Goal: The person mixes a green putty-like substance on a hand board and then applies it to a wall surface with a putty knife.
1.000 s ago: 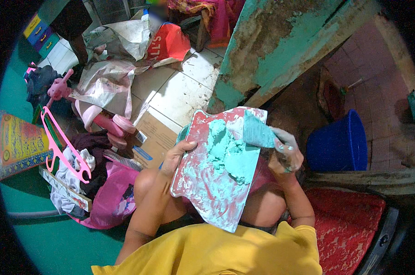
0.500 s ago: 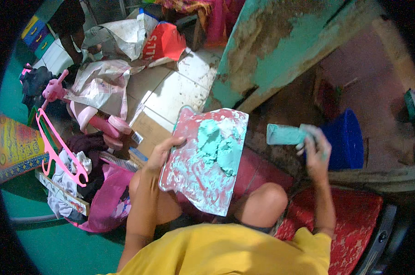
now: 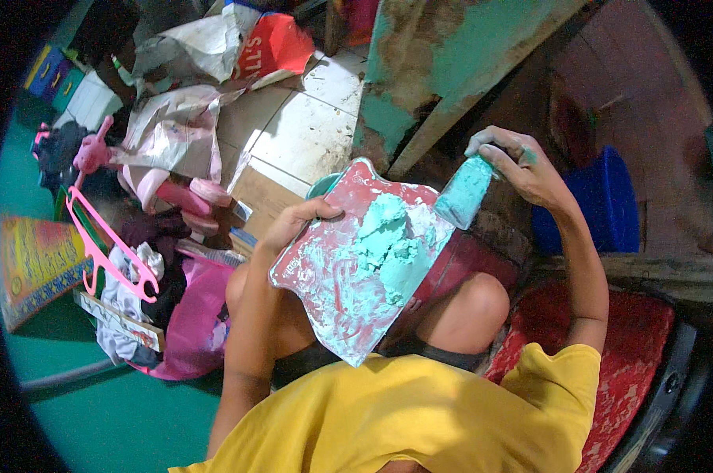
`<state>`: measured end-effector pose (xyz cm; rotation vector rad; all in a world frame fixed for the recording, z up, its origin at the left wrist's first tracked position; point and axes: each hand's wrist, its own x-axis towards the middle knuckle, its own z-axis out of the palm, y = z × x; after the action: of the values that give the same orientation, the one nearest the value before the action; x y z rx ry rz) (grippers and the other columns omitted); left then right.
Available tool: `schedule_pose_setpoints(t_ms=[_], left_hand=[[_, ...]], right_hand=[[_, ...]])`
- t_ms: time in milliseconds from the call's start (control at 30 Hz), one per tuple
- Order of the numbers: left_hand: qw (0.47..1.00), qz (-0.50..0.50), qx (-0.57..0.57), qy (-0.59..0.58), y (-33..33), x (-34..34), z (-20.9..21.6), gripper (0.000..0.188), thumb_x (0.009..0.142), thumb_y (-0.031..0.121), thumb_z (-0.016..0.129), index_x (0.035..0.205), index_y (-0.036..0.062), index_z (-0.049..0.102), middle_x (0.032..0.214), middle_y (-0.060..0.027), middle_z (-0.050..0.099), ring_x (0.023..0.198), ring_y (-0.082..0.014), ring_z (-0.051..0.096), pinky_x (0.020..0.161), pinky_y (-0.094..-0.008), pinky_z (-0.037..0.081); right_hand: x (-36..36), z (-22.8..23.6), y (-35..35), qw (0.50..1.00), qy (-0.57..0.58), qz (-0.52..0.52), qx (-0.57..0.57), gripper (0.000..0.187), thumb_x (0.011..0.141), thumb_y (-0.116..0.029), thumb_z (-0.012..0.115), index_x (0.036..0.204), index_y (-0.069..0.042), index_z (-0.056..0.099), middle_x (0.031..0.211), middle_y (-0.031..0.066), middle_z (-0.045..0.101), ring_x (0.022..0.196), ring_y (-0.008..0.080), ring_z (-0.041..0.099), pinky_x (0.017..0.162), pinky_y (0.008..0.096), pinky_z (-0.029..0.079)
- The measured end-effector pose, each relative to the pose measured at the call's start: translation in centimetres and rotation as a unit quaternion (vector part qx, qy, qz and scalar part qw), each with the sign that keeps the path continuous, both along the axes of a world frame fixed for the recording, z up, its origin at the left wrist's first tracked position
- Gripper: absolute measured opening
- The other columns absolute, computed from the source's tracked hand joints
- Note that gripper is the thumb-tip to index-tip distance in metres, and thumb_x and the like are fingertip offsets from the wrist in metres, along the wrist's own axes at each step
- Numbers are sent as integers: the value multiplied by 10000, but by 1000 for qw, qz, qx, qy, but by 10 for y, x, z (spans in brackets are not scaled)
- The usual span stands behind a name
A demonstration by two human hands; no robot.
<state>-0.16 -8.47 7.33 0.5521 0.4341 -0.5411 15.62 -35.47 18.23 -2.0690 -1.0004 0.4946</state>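
Plainly, the hands are held apart. By the left hand (image 3: 297,226), the red board (image 3: 370,181) is gripped at its 10 o'clock edge, the thumb laid over the face and the other fingers hidden underneath. By the right hand (image 3: 515,163), the scraper (image 3: 467,193) is pinched at its upper end. The board's long axis is tilted roughly from 1 to 7 o'clock, and the scraper is slanted along nearly the same line, its lower edge placed beside the board's 2 o'clock corner; whether the 2 are touching cannot be told. The turquoise paste (image 3: 386,244) is heaped on the board, at 8 o'clock from the right hand and 3 o'clock from the left. The left hand is nearer to the heap, though the scraper's lower edge is set near it too. The blue bucket (image 3: 601,201) is seen at 4 o'clock from the right hand.
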Motion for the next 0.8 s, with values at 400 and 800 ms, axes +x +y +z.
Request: schedule_pose_setpoints(t_ms=[400, 800], left_hand=[[996, 62, -66, -24, -3, 8, -4, 281, 798, 138, 490, 993, -57, 542, 873, -170, 624, 726, -261, 634, 706, -390, 532], [978, 185, 72, -64, -14, 11, -9, 273, 823, 208, 503, 998, 0, 532, 895, -91, 604, 774, -183, 612, 738, -325, 513]], right_hand=[[-12, -19, 1, 997, 54, -34, 44, 179, 874, -171, 494, 862, -3, 554, 781, 21, 550, 771, 72, 484, 697, 233, 399], [-30, -38, -18, 981, 94, -149, 86, 152, 851, -113, 520, 970, -19, 532, 666, 9, 544, 562, 52, 484, 502, 200, 395]])
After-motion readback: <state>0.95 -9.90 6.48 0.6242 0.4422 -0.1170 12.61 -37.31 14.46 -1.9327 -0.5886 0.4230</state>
